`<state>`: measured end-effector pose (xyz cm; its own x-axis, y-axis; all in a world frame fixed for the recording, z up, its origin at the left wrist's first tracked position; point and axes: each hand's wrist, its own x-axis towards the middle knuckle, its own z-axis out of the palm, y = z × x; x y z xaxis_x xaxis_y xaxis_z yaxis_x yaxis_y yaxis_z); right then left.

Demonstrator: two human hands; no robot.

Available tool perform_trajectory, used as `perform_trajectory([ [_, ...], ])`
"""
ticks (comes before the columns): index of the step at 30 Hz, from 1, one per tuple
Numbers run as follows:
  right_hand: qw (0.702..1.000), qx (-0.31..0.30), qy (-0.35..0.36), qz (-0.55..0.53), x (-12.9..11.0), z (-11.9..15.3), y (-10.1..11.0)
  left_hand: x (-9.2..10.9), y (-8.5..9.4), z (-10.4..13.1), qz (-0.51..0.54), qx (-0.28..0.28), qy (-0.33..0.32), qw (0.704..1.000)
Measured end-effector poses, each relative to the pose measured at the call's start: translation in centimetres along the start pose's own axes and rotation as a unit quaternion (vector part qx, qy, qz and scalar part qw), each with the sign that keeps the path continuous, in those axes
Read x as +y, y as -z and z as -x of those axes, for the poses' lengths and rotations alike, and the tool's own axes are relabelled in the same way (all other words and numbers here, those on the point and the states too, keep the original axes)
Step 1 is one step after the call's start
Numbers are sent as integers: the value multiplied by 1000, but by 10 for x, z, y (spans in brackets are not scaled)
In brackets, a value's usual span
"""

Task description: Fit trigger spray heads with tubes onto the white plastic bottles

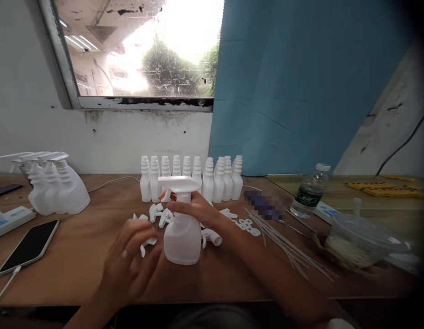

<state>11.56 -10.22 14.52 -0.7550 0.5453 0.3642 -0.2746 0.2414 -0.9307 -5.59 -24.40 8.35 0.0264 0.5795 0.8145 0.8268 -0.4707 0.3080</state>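
A white spray bottle (182,244) with its trigger head (179,184) on top stands upright on the brown table in front of me. My right hand (194,208) is wrapped around its neck just below the head. To the left of the bottle is my left hand (132,256), slightly blurred, fingers loosely bent and apart, holding nothing. Around the bottle lie loose white trigger heads (212,236), partly hidden by my hands. Behind it, several white bottles without heads (207,180) stand in rows by the wall.
At the left are spray bottles with heads (71,192), a phone (29,246) and a power strip (13,220). On the right lie white rings (254,232), thin white tubes (280,237), a water bottle (309,194) and a lidded plastic bowl (349,242).
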Motion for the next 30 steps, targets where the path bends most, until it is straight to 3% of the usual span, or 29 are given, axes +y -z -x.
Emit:
perform_trajectory([
  [3, 1000, 4, 8, -8, -5, 6, -1, -10, -22, -12, 58, -86, 62, 993],
  [6, 999, 42, 10, -20, -12, 11, -3, -10, -28, -13, 111, -159, 108, 975],
  [9, 997, 67, 36, -12, -23, 14, 0, -9, -17, -13, 112, -142, 116, 977],
  [12, 992, 81, 82, 59, -30, 23, 13, -24, 4, -22, 54, -71, 133, 987],
  [14, 985, 96, 87, 110, -29, 39, 26, -46, 20, -34, 0, -1, 180, 984],
  [17, 983, 101, 30, 150, -19, 76, 41, -94, 43, -52, -98, 78, 261, 957],
  [21, 961, 125, -71, 236, 3, 124, 47, -165, 66, -63, -253, 86, 320, 909],
  [24, 929, 166, -81, 322, 23, 144, 47, -206, 72, -59, -330, 74, 321, 885],
  [27, 909, 196, -58, 362, 44, 154, 47, -230, 69, -50, -372, 62, 338, 862],
  [30, 898, 207, -60, 383, 61, 157, 45, -242, 64, -40, -385, 60, 346, 853],
])
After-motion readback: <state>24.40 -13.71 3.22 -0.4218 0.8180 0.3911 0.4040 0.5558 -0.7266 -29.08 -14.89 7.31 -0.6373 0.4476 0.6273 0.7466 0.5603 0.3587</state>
